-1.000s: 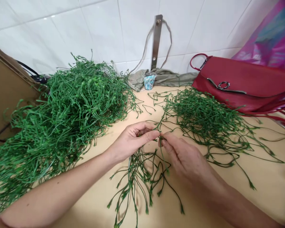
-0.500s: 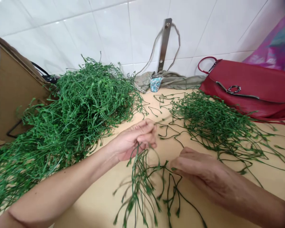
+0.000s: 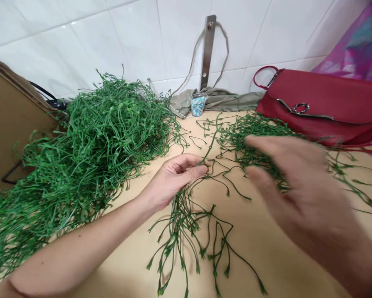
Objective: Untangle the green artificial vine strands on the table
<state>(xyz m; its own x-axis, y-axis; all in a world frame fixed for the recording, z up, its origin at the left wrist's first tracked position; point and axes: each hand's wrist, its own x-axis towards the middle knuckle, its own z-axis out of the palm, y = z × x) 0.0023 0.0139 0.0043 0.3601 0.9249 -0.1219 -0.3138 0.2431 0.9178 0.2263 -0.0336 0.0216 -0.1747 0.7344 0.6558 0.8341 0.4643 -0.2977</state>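
In the middle of the table, my left hand [image 3: 176, 178] pinches a green plastic stem [image 3: 213, 138] that points up and away. Thin curly sprigs hang below that hand as a bunch [image 3: 176, 236], their tips reaching toward me. A few loose sprigs [image 3: 224, 244] lie just right of the bunch. My right hand [image 3: 293, 186] is raised, blurred, with thumb and fingers apart and nothing seen between them. Behind it, partly hidden, spreads a pile of dark green sprigs [image 3: 244, 128].
A large heap of green sprigs [image 3: 111, 124] covers the left side beside a cardboard box [image 3: 15, 124]. Against the tiled wall stand a small blue-and-white cup [image 3: 198, 105] and grey cloth [image 3: 226, 99]. A red handbag [image 3: 325, 103] lies at the back right, before a purple bag [image 3: 356, 49].
My right hand has risen from near the loose sprigs toward the right pile, its fingers spreading apart. My left hand has turned, and the stem in it now shows clearly, pointing upward.
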